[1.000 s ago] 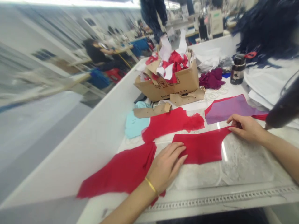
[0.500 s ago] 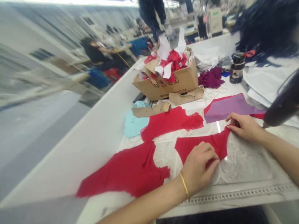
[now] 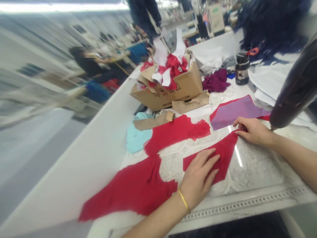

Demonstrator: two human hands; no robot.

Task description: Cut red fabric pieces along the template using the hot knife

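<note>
Bg, all rel. to white bench [image 3: 81, 165]: grey floor [image 3: 34, 158] runs along its long edge, L of frame. Past floor, pale wall [image 3: 42, 43] w/ dark windows [image 3: 31, 70], blurred. Long ceiling light [image 3: 61, 6] across top of view. Beyond bench's far end: standing person in dark clothes [image 3: 142, 16], beige machine unit [image 3: 216, 18] further back. L of bench: seated worker in black top [image 3: 89, 66], blue item [image 3: 97, 92] and red seat or crate [image 3: 111, 85] beside them, can't tell which. More benches recede behind.
</note>
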